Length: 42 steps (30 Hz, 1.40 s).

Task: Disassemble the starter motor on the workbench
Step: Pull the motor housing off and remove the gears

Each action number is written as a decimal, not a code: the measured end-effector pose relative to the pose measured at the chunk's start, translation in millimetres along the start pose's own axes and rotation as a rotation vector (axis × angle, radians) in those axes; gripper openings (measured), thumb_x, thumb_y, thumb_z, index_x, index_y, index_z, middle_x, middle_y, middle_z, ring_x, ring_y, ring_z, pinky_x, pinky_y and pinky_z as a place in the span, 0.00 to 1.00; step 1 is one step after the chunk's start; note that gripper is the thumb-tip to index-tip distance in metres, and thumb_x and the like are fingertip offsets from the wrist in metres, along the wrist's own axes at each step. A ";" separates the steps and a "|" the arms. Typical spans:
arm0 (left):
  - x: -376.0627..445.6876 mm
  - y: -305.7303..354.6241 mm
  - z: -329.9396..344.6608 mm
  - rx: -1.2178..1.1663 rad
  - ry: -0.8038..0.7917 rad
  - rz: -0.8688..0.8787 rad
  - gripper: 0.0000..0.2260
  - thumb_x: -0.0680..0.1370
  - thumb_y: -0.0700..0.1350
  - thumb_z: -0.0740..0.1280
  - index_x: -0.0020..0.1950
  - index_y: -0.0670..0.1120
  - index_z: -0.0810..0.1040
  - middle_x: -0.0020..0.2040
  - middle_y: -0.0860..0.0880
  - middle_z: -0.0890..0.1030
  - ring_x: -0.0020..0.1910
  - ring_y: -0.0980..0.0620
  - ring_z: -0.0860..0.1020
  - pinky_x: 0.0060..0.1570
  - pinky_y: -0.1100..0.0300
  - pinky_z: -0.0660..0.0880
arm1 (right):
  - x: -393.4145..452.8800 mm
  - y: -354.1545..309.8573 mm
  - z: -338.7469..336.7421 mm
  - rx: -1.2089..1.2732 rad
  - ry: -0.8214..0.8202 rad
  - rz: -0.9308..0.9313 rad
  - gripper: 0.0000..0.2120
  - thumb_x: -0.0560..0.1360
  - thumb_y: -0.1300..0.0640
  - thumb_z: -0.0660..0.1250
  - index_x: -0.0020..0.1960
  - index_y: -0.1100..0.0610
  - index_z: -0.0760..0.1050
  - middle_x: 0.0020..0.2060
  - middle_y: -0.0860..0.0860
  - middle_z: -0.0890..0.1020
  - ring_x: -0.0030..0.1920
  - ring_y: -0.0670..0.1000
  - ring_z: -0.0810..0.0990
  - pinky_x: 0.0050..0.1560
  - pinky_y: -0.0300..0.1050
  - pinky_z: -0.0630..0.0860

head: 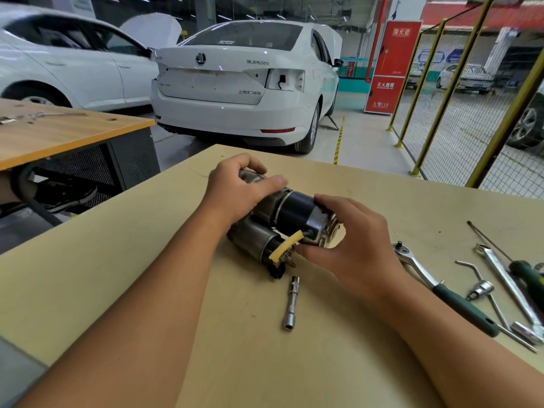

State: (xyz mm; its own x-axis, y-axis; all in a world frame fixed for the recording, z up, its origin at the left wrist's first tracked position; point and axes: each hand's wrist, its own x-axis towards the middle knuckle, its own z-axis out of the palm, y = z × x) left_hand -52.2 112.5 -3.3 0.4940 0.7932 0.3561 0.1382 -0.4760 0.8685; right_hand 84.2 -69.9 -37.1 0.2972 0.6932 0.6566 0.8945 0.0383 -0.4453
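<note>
I am seeing both hands wrapping the starter motor [282, 222], which is lying on its side near the middle of the tan bench [117, 275]. The left hand [238, 192] is curling over the far, nose end of it, thumb stretching along the top toward the black barrel. The right hand [356, 248] is cupping the near-right end, fingers bending over the silvery end cap and the thumb tucking in underneath, so each hand is gripping its own end with the body running between them.

The motor is showing as two cylinders lying side by side: a glossy black barrel with bright metal bands, and a duller grey solenoid [256, 240] sitting just beside it on the side toward me. A pale yellow sleeved lead [287, 245] is bridging the two, and dark terminals are sticking out of the solenoid's end.

Just in front of the motor, a slim chrome socket extension [291, 303] is lying on the bench, apart from both hands. To the right, a ratchet [441, 290] with a green grip is lying beside the right forearm, and further right I am making out a bent chrome bar with a socket [479, 290], a long steel wrench [509, 287] and a green-handled screwdriver [524, 275].

The bench top is looking like smooth, matt board with faint scuffs. Beyond its far edge, a white car [235, 83] is standing with one tail lamp out.
</note>
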 end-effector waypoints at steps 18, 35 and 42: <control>0.9 22.4 -7.1 0.625 -0.131 0.225 0.30 0.61 0.82 0.60 0.53 0.68 0.84 0.56 0.59 0.83 0.59 0.53 0.77 0.49 0.52 0.76 | -17.1 -23.6 -18.4 -0.234 0.189 -0.182 0.20 0.67 0.45 0.78 0.50 0.58 0.80 0.45 0.51 0.79 0.46 0.55 0.77 0.45 0.47 0.74; -0.5 20.8 -8.5 0.574 -0.115 0.220 0.08 0.78 0.63 0.69 0.53 0.66 0.85 0.55 0.58 0.84 0.60 0.51 0.77 0.54 0.51 0.76 | -32.4 -63.7 12.4 -0.345 -0.215 0.043 0.09 0.81 0.46 0.62 0.48 0.51 0.75 0.39 0.46 0.77 0.37 0.51 0.75 0.33 0.47 0.71; 1.0 28.6 -24.6 0.621 -0.403 0.228 0.28 0.66 0.76 0.65 0.64 0.71 0.78 0.63 0.61 0.80 0.65 0.54 0.74 0.65 0.46 0.74 | -31.5 -63.2 17.0 -0.359 -0.263 0.038 0.09 0.84 0.50 0.59 0.50 0.54 0.74 0.42 0.48 0.77 0.37 0.54 0.76 0.35 0.49 0.72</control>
State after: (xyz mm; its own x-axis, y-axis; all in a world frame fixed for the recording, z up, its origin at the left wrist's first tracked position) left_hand -68.9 109.1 30.4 0.8256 0.5073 0.2469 0.3926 -0.8309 0.3943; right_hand 12.6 -81.9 -40.0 0.2789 0.8504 0.4461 0.9575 -0.2110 -0.1966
